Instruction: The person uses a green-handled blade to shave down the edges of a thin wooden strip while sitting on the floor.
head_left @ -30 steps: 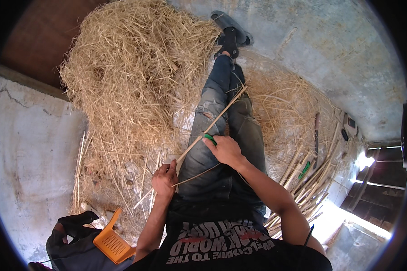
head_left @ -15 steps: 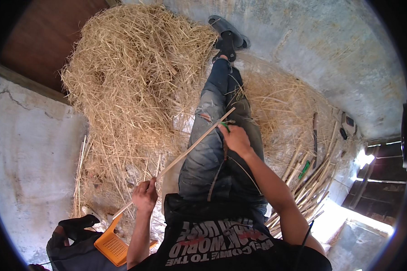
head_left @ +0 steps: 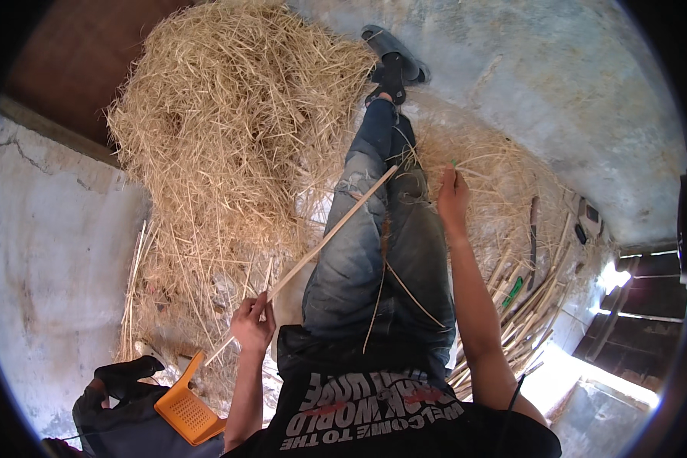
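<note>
My left hand is closed round the lower part of a long, pale split-bamboo strip. The strip slants up and to the right across my jeans, its far end above my knees. Out to the right of my legs, clear of the strip, my right hand is closed on a small green tool. Most of that tool is hidden in the fist, so its kind does not show. Thin pale shavings lie over my thighs and knees.
A big straw heap rises on the left. Bamboo sticks lie to the right, with another green tool on them. An orange perforated plastic piece and dark cloth lie lower left. Walls close in the space.
My right hand has moved from beside the strip's upper end outward to the right and away, carrying the green tool. My left hand still grips the strip, which has shifted slightly.
</note>
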Demonstrator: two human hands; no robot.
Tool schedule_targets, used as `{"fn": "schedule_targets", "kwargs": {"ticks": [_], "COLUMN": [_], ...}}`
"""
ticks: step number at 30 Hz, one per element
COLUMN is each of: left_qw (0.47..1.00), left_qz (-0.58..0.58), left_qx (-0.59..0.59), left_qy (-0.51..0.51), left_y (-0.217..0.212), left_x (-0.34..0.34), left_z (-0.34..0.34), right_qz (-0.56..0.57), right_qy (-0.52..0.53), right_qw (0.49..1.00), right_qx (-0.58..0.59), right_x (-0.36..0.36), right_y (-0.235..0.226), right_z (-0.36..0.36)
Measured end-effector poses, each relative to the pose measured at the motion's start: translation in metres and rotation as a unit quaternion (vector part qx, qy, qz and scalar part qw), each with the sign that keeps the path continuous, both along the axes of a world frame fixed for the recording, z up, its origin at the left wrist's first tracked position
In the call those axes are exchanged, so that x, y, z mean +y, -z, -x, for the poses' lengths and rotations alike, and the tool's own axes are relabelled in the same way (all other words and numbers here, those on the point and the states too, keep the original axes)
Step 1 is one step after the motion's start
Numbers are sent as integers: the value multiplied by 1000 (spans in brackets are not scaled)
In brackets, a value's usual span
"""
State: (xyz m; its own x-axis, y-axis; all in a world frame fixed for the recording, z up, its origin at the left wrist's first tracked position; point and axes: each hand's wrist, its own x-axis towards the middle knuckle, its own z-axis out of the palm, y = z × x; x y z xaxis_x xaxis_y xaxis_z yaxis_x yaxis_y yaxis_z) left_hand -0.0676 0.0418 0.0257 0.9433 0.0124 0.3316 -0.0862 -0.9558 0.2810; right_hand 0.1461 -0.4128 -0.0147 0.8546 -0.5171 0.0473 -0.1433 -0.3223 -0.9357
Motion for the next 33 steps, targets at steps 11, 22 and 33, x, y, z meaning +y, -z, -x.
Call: {"fn": "schedule_targets", "kwargs": {"ticks": [11,22,33], "left_qw": [980,987,988], "left_qz": [136,73,87], "left_qx": [135,141,122], "left_qy": [-49,-23,28], "left_y": [4,5,-5], "left_x": [-58,-51,55], "left_z": [-50,-47,14], "right_qz": [191,256,248], "right_qy": [-338,-346,-74], "right_qw": [919,893,956], "right_qx": [68,131,137], "right_x": [104,138,-1], "right_y": [-21,-25,28], "right_z": [67,69,3]}}
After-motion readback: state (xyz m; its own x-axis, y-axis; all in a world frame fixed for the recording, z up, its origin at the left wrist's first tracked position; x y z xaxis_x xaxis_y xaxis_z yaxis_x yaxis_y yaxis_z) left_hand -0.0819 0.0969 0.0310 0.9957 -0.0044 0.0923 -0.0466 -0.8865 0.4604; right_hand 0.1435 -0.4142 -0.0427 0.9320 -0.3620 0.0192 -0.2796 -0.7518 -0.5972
